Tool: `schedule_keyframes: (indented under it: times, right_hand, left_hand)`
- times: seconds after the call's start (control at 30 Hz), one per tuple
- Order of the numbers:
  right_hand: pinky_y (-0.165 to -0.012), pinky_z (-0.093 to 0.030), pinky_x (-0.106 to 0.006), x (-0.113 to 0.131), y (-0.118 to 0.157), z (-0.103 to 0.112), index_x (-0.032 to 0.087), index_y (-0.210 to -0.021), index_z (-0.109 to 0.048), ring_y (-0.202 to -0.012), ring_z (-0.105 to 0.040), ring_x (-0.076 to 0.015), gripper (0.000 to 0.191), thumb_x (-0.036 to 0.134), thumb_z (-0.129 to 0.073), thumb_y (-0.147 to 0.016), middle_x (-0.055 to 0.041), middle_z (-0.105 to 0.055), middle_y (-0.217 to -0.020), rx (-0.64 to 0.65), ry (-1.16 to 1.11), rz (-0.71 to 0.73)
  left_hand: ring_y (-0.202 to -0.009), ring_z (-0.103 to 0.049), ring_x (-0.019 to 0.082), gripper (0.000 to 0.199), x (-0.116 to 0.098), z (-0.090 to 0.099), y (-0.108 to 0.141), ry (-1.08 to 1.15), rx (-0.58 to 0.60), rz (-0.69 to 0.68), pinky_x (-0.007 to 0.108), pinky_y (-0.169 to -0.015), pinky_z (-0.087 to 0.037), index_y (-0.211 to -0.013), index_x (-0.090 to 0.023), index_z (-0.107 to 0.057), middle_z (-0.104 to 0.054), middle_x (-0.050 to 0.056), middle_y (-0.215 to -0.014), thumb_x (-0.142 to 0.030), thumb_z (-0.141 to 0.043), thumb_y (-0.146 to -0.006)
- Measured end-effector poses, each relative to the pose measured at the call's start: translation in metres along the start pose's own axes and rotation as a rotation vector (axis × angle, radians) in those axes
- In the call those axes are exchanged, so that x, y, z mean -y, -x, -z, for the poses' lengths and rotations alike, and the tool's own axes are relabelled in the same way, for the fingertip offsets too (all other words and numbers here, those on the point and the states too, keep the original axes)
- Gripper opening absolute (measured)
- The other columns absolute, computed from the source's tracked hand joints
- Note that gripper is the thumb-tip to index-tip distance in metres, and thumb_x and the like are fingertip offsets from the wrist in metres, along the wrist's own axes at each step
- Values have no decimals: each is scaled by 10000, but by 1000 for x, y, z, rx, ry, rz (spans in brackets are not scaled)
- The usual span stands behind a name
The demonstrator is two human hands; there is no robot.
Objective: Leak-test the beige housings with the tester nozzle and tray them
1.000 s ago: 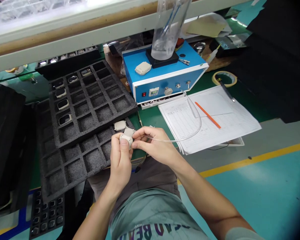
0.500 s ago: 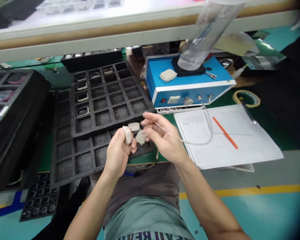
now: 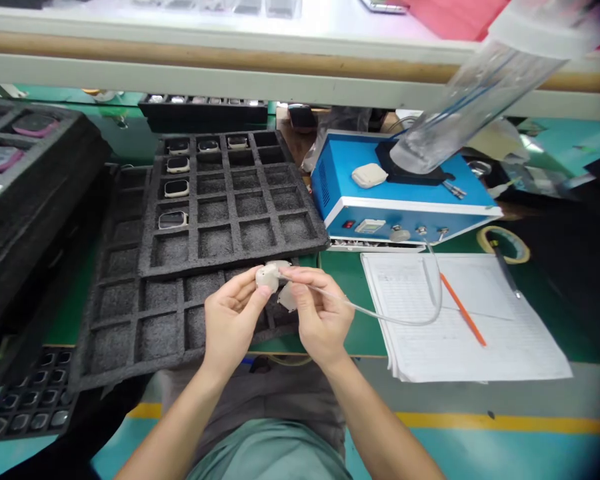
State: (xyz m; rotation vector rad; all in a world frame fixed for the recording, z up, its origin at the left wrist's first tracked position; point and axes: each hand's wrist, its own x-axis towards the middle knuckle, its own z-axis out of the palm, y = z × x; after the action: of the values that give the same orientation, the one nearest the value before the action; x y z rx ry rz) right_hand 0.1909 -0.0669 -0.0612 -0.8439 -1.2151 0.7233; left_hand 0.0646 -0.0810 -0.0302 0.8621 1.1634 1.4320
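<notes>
My left hand point(image 3: 231, 321) pinches a small beige watch-case-like piece point(image 3: 267, 279) between thumb and fingers, above the lower foam tray. In my right hand point(image 3: 325, 323) is the end of a thin clear tube point(image 3: 387, 320), its tip at or against the right side of that piece; whether it enters the piece I cannot tell. A flat beige piece point(image 3: 287, 298) lies just behind my right fingertips, and another beige piece is partly hidden behind the held one. The tube curves right to the front of a blue box point(image 3: 410, 230).
A foam tray point(image 3: 235, 247) with several watch cases in its left and back pockets overlaps another foam tray point(image 3: 105, 343). On the blue box stand a clear cylinder point(image 3: 455, 107) and a beige piece point(image 3: 369, 175). Papers point(image 3: 430, 360), an orange stick point(image 3: 463, 310) and a tape roll point(image 3: 503, 244) are rightward.
My right hand has come left and closed on the tube, bringing its tip to the beige piece. My left hand has turned the piece. The camera view has shifted somewhat.
</notes>
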Motion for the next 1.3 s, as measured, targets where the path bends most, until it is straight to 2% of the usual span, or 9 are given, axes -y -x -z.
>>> schedule_keyframes:
  times: [0.3, 0.63, 0.9, 1.13, 1.3]
  right_hand:
    - [-901, -631, -357, -1, 0, 2, 263, -1049, -733, -1012, -762, -196, 205, 109, -615, -981, -43, -764, -1031, 2, -68, -16]
    - [-902, -634, -384, -1, 0, 4, 256, -1041, -728, -1009, -769, -213, 176, 133, -615, -986, -52, -772, -1038, 10, -42, -15]
    - [-902, -642, -435, 1, -1, 3, 257, -1012, -709, -1001, -772, -237, 114, 201, -610, -996, -71, -777, -1018, 11, 24, -39]
    - [-912, -627, -423, 1, -1, 4, 258, -1005, -714, -1014, -759, -232, 122, 191, -612, -990, -70, -770, -1027, 24, 18, -39]
    - [-904, -618, -404, 1, -2, 3, 251, -1003, -719, -1006, -752, -221, 122, 186, -617, -987, -69, -767, -1035, 22, -3, -34]
  left_hand:
    - [-1027, -793, 223, 289, 1, -2, 0, -32, -39, -25, 284, -940, -639, -1075, -195, -816, -818, 62, -1102, -220, -870, -792]
    - [-1045, -788, 235, 305, 3, -1, 1, -59, -38, -39, 313, -963, -635, -1099, -205, -813, -814, 66, -1124, -236, -867, -800]
    - [-1064, -782, 288, 346, 1, -2, 1, -98, -55, -28, 409, -991, -630, -1104, -185, -813, -808, 101, -1142, -296, -876, -782]
    - [-1015, -795, 247, 299, 0, -2, 0, -117, -40, -60, 342, -943, -644, -1078, -200, -820, -819, 77, -1108, -272, -867, -792]
    - [-1021, -794, 254, 325, 0, -2, -2, -140, -40, -64, 351, -954, -640, -1093, -181, -815, -815, 91, -1118, -298, -866, -794]
